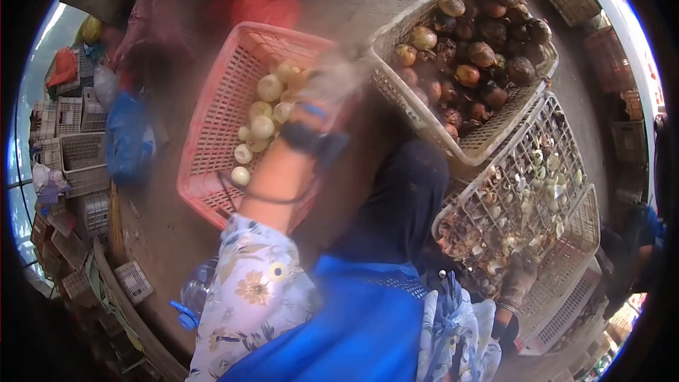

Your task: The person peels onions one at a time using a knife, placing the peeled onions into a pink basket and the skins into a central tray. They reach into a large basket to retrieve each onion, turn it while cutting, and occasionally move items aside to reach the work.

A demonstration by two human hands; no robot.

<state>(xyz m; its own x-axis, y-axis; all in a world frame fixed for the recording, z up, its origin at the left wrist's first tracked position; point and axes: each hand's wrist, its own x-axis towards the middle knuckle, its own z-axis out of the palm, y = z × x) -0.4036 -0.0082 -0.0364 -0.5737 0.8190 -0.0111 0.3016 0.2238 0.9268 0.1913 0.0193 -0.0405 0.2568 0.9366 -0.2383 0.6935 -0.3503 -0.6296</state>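
Note:
My left hand [331,79], gloved and motion-blurred, reaches out over the right rim of a pink crate [212,134] holding several peeled white round fruits [263,117]. The blur hides whether it grips anything. A dark watch sits on that wrist, below it a floral sleeve. My right hand [518,277], in a dirty glove, rests low at the near edge of a white crate of peels and scraps [566,170]; its fingers are too small to read. Between the two stands a white crate [396,92] piled with dark brown unpeeled fruits [481,42].
My knee in dark cloth [403,198] and a blue apron [361,318] fill the foreground. A blue bag [127,134] and stacked empty crates [74,148] line the left. A bottle with a blue cap [187,304] lies on the concrete floor. More crates stand at the right.

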